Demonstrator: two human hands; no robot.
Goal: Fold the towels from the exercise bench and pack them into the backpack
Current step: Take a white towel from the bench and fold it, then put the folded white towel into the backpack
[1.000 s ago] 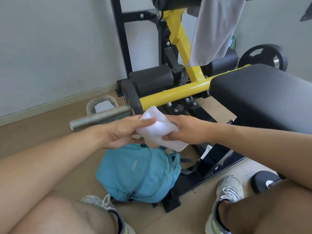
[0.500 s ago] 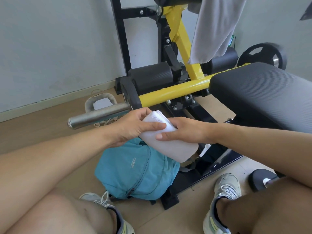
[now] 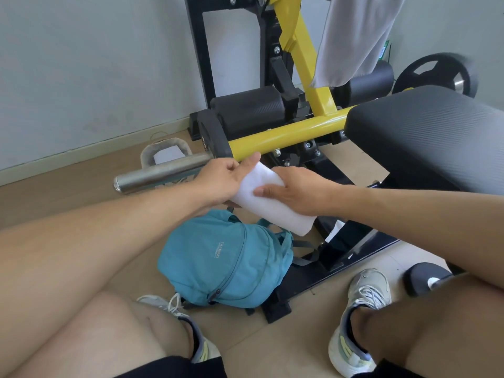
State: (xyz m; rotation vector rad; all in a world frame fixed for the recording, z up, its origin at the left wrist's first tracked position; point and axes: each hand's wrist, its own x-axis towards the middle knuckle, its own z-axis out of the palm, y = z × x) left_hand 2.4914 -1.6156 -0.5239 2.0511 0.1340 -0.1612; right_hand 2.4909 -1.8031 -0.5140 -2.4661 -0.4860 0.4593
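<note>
A small white towel (image 3: 275,205), folded into a thick oblong, is held in the air between both hands. My left hand (image 3: 222,178) grips its upper left end. My right hand (image 3: 297,188) lies over its top with the fingers wrapped round it. Directly below, a teal backpack (image 3: 226,260) lies on the floor between my feet, its zip looking shut. A grey towel (image 3: 357,36) hangs from the top of the exercise bench frame at the upper right.
The black bench pad (image 3: 431,137) fills the right side. A yellow bar (image 3: 283,136) and a steel sleeve (image 3: 161,173) cross just behind my hands. A weight plate (image 3: 439,75) sits at the far right, and the black base frame (image 3: 327,257) runs beside the backpack.
The loosely bunched towel has been pressed into a longer, neater fold. Both hands shifted along it, the left to its upper end and the right over its top.
</note>
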